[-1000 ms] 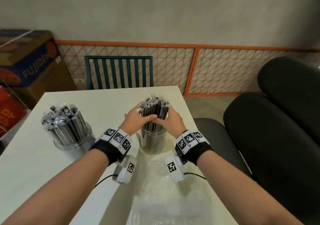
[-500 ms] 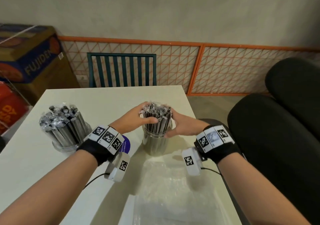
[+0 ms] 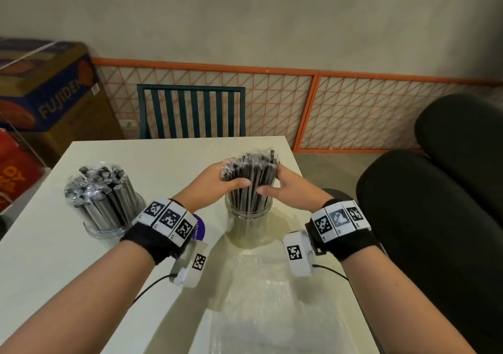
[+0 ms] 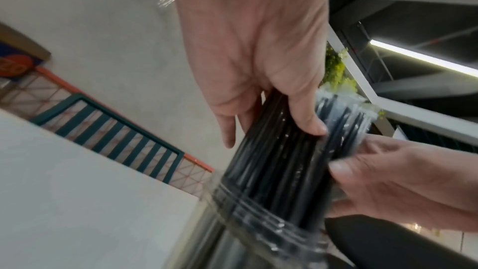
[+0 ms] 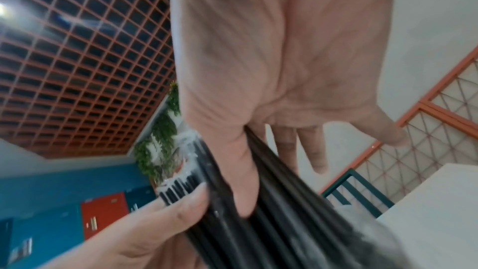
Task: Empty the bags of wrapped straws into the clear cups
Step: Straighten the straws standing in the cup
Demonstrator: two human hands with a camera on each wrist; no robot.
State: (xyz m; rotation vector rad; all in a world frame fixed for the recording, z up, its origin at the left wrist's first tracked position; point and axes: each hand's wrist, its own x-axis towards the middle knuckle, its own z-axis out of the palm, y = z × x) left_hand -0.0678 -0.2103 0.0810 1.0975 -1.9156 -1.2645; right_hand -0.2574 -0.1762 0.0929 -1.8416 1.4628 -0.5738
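A white table fills the near scene. A teal slatted chair stands at its far edge, before an orange wire fence. Cardboard boxes sit far left; black cushions lie right.

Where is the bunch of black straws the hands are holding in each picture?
Head: the straw bundle is at the middle, standing in the clear cup, left hand and right hand gripping its sides.
Left wrist: the bundle runs from centre to bottom, under the thumb.
Right wrist: the bundle slants across the lower middle.
Shared landmark: the green slatted chair.
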